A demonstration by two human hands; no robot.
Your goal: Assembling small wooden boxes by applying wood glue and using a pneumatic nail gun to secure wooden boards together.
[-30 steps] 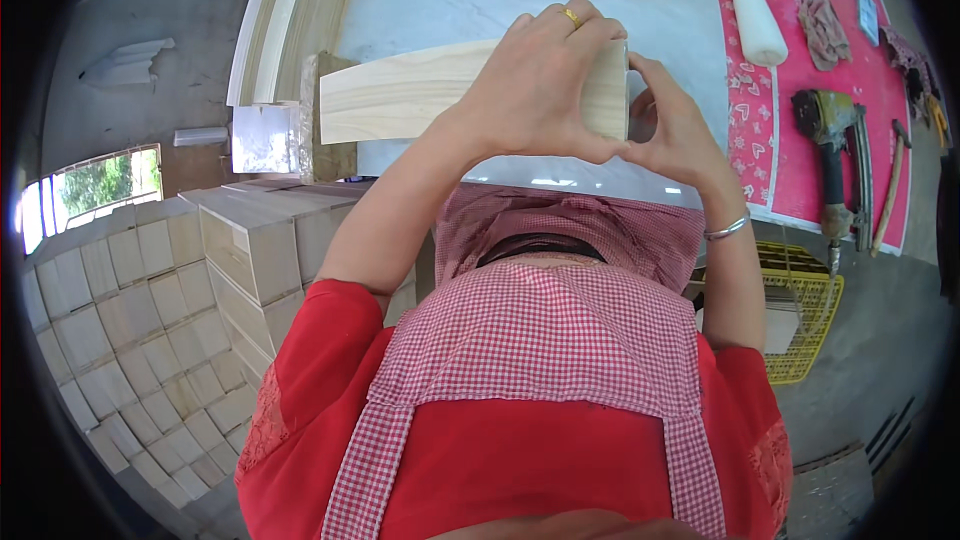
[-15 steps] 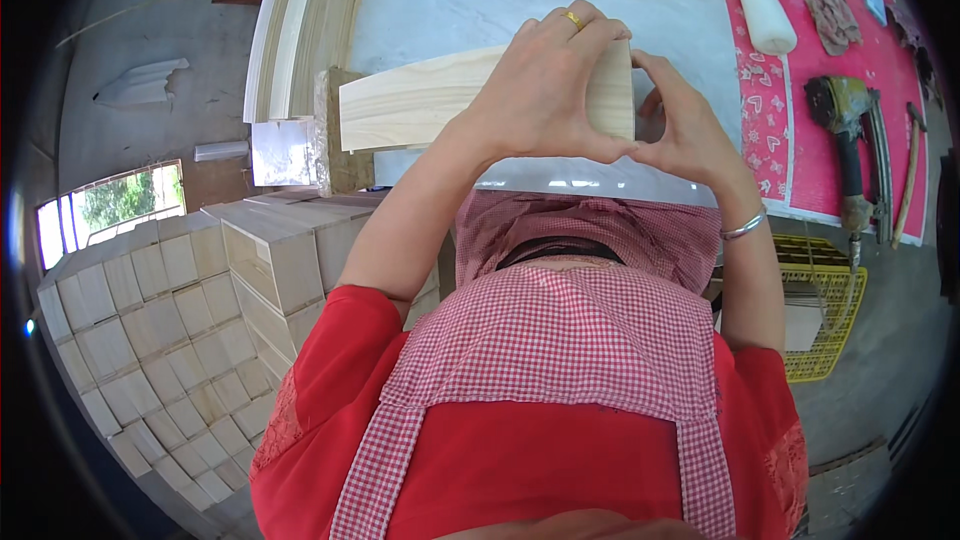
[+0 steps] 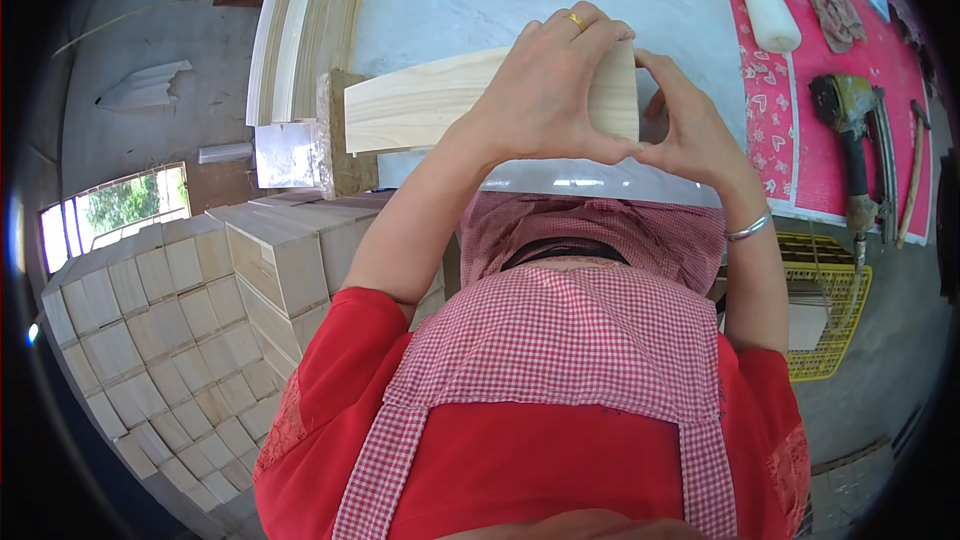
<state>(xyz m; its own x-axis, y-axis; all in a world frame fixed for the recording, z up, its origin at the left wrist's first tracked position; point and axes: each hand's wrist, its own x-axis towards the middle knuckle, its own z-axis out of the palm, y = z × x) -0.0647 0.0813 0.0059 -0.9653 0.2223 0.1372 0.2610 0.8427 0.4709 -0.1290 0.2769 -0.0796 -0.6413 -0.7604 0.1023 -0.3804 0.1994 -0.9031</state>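
Spreading across the right-hand part of a pale wooden board [image 3: 425, 100], the left hand [image 3: 552, 90] holds it with the thumb along the near edge and the fingers over the far edge; 1 gold-coloured ring [image 3: 577, 23] sits on a finger. The right hand [image 3: 692, 125] curves into a C at the board's right end, its thumb by the near corner close to the left thumb and a fingertip by the far corner; whether it grips there I cannot tell. A silver bracelet [image 3: 748, 228] circles the right wrist.

The board lies lengthwise from left to right above the pale counter [image 3: 440, 20], near the person's side. Its left end is at a rough, dusty wooden block [image 3: 352, 130], and beyond that stand stacked boards [image 3: 325, 35].

To the right, a pink patterned cover [image 3: 815, 140] carries a white bottle [image 3: 770, 15] with a red tip, a crumpled cloth [image 3: 836, 12], a nail gun [image 3: 853, 140] and a hammer [image 3: 912, 175]. Below it is a yellow crate [image 3: 843, 345]. Many wooden boxes [image 3: 170, 340] are piled at lower left.
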